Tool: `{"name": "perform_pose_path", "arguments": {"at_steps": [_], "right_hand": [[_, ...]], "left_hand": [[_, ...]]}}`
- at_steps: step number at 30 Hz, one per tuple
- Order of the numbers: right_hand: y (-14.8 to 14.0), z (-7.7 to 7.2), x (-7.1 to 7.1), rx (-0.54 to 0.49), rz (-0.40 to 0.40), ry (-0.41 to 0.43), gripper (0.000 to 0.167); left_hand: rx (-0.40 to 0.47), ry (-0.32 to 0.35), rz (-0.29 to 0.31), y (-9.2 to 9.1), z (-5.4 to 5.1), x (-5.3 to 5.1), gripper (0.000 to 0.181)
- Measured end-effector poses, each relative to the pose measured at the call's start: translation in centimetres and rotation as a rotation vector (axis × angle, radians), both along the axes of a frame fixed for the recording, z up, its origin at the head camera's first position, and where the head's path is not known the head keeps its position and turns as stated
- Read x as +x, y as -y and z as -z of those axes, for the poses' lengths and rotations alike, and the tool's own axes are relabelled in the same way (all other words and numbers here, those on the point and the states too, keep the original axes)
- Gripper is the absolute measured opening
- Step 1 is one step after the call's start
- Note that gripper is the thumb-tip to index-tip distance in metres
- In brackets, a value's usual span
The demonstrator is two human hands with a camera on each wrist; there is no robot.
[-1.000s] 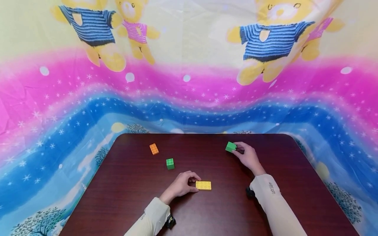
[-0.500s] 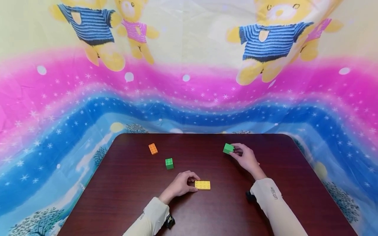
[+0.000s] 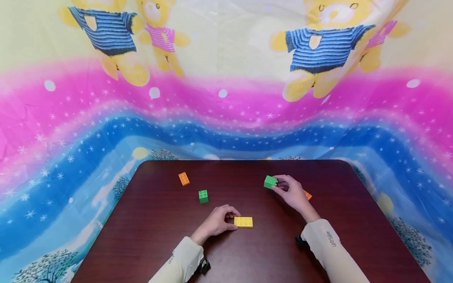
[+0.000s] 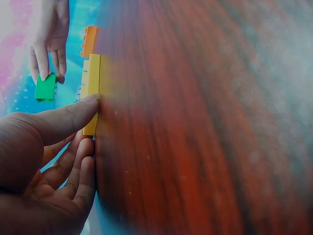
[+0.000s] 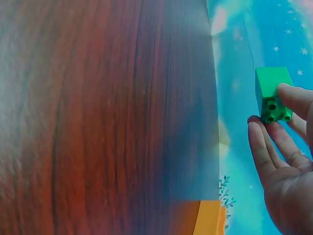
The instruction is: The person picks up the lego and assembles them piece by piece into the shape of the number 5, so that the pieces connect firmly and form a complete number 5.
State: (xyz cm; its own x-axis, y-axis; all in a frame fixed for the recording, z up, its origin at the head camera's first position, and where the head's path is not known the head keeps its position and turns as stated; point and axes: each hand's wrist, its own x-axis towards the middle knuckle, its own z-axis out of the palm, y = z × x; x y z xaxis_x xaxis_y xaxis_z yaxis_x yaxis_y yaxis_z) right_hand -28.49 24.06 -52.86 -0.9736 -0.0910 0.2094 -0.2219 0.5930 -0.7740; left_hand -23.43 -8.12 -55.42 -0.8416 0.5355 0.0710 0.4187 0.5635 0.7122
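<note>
The left hand (image 3: pixel 216 222) pinches the yellow brick (image 3: pixel 243 222), seemingly to steady it, while the right hand (image 3: pixel 291 192) grips a green block (image 3: pixel 269 182) aloft, studs (image 5: pixel 272 106) facing the palm (image 5: pixel 293 193)

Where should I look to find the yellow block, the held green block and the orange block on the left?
Yellow block (image 3: pixel 243 222): head view, middle of its studded top.
Held green block (image 5: pixel 271 83): right wrist view, its smooth face.
Left orange block (image 3: pixel 184 179): head view, middle of its studded top.
</note>
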Motion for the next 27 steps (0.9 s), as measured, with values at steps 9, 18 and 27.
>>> {"name": "perform_pose_path", "arguments": {"at_steps": [9,18,27], "right_hand": [[1.4,-0.1,1.2,-0.024,-0.014,0.001,0.040],[1.9,-0.7,2.0,-0.050,-0.034,-0.033,0.038],[2.4,-1.1,2.7,-0.049,-0.036,-0.029,0.036]], "left_hand": [[-0.016,0.007,-0.004,0.4,0.0,0.6,0.031],[-0.004,-0.012,0.001,0.2,0.0,0.4,0.031],[-0.003,-0.016,0.005,0.0,-0.1,0.2,0.030]]}}
